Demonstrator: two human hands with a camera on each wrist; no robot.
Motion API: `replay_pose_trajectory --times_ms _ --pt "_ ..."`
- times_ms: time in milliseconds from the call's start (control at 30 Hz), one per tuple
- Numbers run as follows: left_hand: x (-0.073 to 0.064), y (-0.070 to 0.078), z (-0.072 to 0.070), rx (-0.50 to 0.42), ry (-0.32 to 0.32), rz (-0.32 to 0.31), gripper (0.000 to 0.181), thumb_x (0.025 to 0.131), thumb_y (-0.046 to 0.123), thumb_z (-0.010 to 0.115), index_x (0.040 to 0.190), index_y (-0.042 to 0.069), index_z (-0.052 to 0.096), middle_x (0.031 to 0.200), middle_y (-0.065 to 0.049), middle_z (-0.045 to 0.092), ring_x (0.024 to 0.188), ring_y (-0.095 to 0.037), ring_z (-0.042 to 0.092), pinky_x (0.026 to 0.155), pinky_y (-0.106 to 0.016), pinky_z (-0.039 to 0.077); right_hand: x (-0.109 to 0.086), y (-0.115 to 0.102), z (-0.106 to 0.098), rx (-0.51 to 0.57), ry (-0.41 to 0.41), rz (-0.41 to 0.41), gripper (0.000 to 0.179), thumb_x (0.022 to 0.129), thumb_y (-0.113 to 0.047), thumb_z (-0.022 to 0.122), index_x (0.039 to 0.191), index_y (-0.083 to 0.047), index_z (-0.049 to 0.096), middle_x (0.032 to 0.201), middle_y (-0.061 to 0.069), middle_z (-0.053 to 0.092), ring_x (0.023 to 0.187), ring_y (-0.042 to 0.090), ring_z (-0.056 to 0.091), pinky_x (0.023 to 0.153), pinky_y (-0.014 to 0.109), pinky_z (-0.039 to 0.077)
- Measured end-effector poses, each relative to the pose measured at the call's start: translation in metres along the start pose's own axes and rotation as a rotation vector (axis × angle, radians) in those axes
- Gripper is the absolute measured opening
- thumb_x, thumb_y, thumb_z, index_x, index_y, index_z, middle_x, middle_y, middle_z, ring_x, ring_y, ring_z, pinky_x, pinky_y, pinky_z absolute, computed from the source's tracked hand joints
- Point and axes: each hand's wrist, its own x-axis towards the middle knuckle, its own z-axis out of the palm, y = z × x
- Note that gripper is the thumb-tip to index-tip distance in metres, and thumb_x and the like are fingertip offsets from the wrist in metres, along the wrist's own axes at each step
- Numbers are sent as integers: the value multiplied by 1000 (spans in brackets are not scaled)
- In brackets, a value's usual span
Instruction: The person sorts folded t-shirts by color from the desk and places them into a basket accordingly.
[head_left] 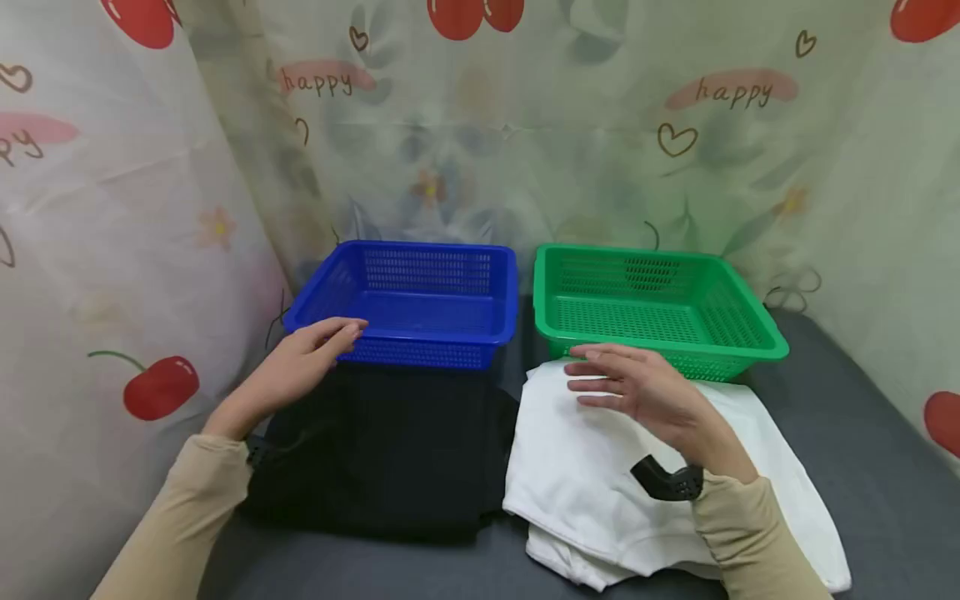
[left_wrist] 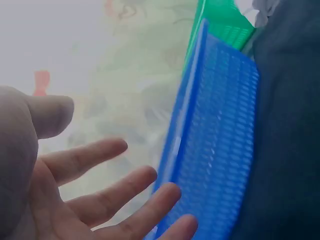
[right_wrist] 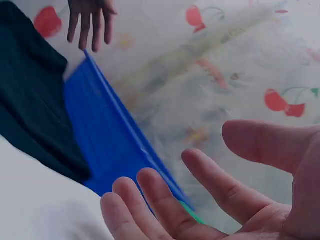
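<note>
My left hand (head_left: 303, 362) hovers by the front left corner of a blue plastic basket (head_left: 502, 333), fingers spread and nothing in them. Below and to its right lies a folded black cloth (head_left: 390, 450), in front of that basket. Over a folded white cloth (head_left: 585, 492) is my right hand (head_left: 648, 392), its fingers apart and holding nothing. The white cloth lies before a green plastic basket (head_left: 765, 342), its back edge right at the basket's front. In the left wrist view the palm and loosely extended fingers (left_wrist: 107, 200) show beside the blue basket's wall.
Both baskets stand side by side at the back of a dark grey table surface (head_left: 862, 417), with nothing inside them. A printed curtain (head_left: 495, 150) with cherries and hearts hangs behind and on both sides. Black straps (head_left: 667, 479) circle the wrists.
</note>
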Motion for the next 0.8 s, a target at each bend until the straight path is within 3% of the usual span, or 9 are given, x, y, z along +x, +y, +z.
replay_pose_trajectory --times_ms 100,200,367,433,500,633,800 --pt "-11 -19 -6 -117 -39 -37 56 107 41 39 147 2 43 145 -21 45 127 -39 47 97 -52 44 14 16 17 120 -60 68 48 102 -15 56 141 10 42 138 29 47 127 45 46 103 50 40" --pt "-23 -39 -11 -154 -52 -93 56 106 39 42 147 1 42 146 -23 43 126 -41 48 94 -48 48 25 28 32 157 -81 114 47 102 -14 55 142 9 43 139 31 45 129 47 42 104 50 38" --pt "-43 -69 -15 -83 -42 -157 53 104 39 48 146 5 47 140 -24 47 112 -39 54 83 -42 54 36 43 52 146 -83 168 46 101 -15 56 143 2 46 144 32 35 131 47 38 107 49 34" --pt "-45 -79 -14 -35 -35 -140 50 105 35 49 144 5 48 137 -25 49 109 -38 56 82 -44 52 38 48 57 132 -70 182 47 101 -13 56 144 0 46 147 31 32 133 45 37 109 49 32" --pt "-46 -87 -13 8 -21 -112 48 105 31 51 143 3 49 137 -25 50 111 -42 55 86 -51 49 40 52 61 125 -70 194 48 101 -10 54 146 0 43 150 30 29 135 44 35 110 48 29" --pt "-47 -96 -11 44 -25 -130 49 104 31 53 145 4 48 142 -24 46 119 -42 50 94 -57 42 44 60 67 96 -84 207 49 101 -9 53 148 0 41 154 27 25 138 43 30 111 50 26" --pt "-48 -97 -7 23 -32 -182 52 102 37 54 145 8 49 139 -20 49 110 -30 53 88 -44 46 47 66 75 43 -93 193 46 101 -12 54 144 1 47 153 19 31 134 35 37 109 49 31"
